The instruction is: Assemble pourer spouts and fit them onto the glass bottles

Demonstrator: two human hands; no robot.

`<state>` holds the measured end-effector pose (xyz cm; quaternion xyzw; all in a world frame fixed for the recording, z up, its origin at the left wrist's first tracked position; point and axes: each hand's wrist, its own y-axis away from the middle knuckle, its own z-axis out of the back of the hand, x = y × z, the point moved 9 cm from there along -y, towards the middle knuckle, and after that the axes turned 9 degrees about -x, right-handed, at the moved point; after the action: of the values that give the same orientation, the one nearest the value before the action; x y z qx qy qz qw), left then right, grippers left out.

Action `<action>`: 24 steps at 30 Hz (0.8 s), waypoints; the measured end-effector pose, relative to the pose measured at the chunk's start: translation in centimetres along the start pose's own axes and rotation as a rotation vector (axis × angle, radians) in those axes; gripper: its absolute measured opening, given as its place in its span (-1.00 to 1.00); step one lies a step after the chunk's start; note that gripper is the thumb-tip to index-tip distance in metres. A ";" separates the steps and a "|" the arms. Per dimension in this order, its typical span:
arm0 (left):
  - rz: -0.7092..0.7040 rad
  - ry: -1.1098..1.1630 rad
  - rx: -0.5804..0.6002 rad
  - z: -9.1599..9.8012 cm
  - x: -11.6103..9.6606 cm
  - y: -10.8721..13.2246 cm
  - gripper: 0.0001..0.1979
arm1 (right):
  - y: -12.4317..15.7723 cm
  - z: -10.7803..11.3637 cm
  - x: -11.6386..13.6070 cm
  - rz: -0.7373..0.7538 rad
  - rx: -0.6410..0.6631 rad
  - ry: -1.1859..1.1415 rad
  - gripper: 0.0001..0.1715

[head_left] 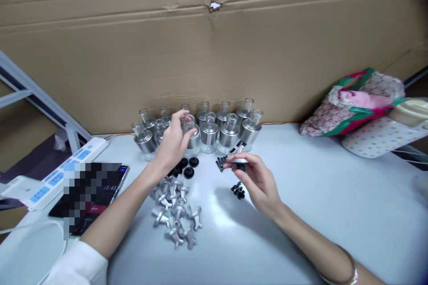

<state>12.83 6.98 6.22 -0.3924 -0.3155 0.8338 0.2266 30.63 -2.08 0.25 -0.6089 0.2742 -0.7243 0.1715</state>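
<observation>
My left hand (174, 140) curls its thumb and fingers around the upper part of a glass bottle (193, 140) with a metal band, in the front row. My right hand (259, 182) pinches a silver metal pouring spout (240, 160) with a black stopper (241, 167) on its underside, held above the table. Below my left wrist lie several black round stoppers (189, 173), partly covered by the arm. Nearer me is a pile of silver spouts (179, 211). Small black pieces (238, 190) lie left of my right hand, with black strip-like parts (220, 162) just behind them.
More banded glass bottles (250, 129) stand in rows against a cardboard wall (214, 62). At the left are a power strip (67, 173) and a dark phone or tablet (100, 196). A patterned bag (334, 111) and a dotted container (374, 136) occupy the right back.
</observation>
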 end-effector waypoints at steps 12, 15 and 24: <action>0.160 0.821 0.133 -1.9 -4.9 4.7 -0.66 | 0.3 1.2 0.2 0.068 -0.128 -0.013 -0.76; 0.172 0.837 0.213 -3.3 -5.2 6.0 -0.59 | 0.5 1.0 0.3 0.097 -0.107 0.026 -0.75; 0.194 0.921 0.311 -4.8 -5.3 7.7 -0.47 | -1.4 1.7 2.1 0.141 -0.142 -0.017 -0.56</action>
<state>18.79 -0.01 1.18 -0.7091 -0.0166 0.6283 0.3195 31.97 -2.50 2.95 -0.6049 0.3657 -0.6839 0.1807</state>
